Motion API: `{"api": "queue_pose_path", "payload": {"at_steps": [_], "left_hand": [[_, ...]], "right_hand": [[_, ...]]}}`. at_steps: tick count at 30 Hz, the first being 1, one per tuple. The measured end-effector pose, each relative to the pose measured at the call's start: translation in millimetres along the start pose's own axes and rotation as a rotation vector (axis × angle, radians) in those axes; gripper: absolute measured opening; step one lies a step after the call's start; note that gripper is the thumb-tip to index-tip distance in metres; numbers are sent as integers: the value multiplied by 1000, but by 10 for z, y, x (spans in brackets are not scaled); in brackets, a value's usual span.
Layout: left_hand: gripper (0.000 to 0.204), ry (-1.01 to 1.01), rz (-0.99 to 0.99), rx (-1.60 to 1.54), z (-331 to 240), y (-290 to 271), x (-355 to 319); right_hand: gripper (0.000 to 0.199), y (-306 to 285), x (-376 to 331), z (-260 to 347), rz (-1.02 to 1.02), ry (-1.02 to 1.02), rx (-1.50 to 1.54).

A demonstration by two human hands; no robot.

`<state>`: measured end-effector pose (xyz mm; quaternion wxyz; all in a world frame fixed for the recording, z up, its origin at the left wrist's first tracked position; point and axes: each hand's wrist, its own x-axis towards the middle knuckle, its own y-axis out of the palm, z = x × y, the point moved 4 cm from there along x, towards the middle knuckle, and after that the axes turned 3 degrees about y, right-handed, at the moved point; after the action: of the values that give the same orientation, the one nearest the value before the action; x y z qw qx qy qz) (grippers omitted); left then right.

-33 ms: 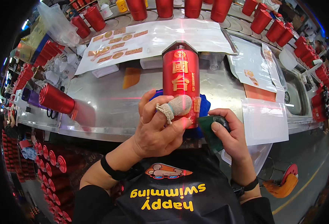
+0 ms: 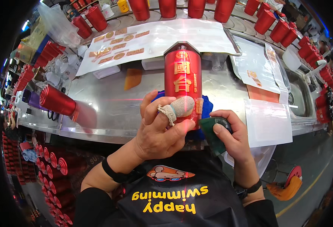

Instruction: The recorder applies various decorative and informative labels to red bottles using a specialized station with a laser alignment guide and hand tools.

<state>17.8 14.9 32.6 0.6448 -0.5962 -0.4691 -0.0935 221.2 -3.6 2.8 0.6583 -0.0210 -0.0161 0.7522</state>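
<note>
A red cylindrical bottle point(image 2: 172, 72) with gold lettering lies across the metal workbench, its dark angular end pointing away from me. Under its near end is a blue cloth point(image 2: 207, 108). My left hand point(image 2: 160, 130) is closed about the near left side of the bottle. One of its fingers wears a beige knitted finger cover point(image 2: 184, 106) and presses on the bottle, close to a small gold label point(image 2: 199, 106). Between thumb and fingers, my right hand point(image 2: 230, 132) grips a dark green flat scraper point(image 2: 213, 137), whose tip is beside the bottle's near end.
White sheets with gold stickers point(image 2: 130, 47) lie behind the bottle. Another red bottle point(image 2: 56, 100) lies at left, and an orange flat piece point(image 2: 132, 78) is nearer the middle. Several red bottles point(image 2: 195, 8) stand on a conveyor at the back. To the right is a sink point(image 2: 300, 96).
The green scraper has shifted very slightly left in my right hand. My left hand and the bottle stay in place.
</note>
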Motion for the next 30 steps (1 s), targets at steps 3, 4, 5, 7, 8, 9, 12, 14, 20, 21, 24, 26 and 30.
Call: {"api": "queue_pose_path", "payload": {"at_steps": [3,4,5,7,8,9,12,14,20,21,24,26,30], "left_hand": [[23,17,12,12,-7,-11,14],[23,26,18,26,-13,-15,15],[23,27,20,26,-17,-26,18],[23,21,49,25,-8,-34,25],[23,24,50,26,2,-28,27],[23,21,47,30,15,-19,26],[23,3,39,18,25,1,13],[22,-11,33,9,30,-3,14],[27,-37,40,-22,22,-12,25],[30,-27,44,-1,8,-12,28],[34,-9,43,18,-47,19,31],[35,-5,35,22,-72,33,23],[33,4,53,17,-104,80,6]], "right_hand": [[25,-3,-9,-10,50,70,26],[25,-20,-18,-24,49,70,29],[25,-33,-31,-46,70,78,18],[24,-25,-29,-54,88,83,8],[24,-1,-18,-35,92,85,37],[24,24,-6,-27,96,87,67],[24,59,-3,-44,55,50,58],[24,72,-5,-49,46,51,57],[25,70,-13,-70,19,58,108],[25,79,-11,-69,28,72,122],[25,117,-3,-60,37,33,153],[25,109,-12,-58,32,47,184],[26,65,-40,-80,12,69,220]]}}
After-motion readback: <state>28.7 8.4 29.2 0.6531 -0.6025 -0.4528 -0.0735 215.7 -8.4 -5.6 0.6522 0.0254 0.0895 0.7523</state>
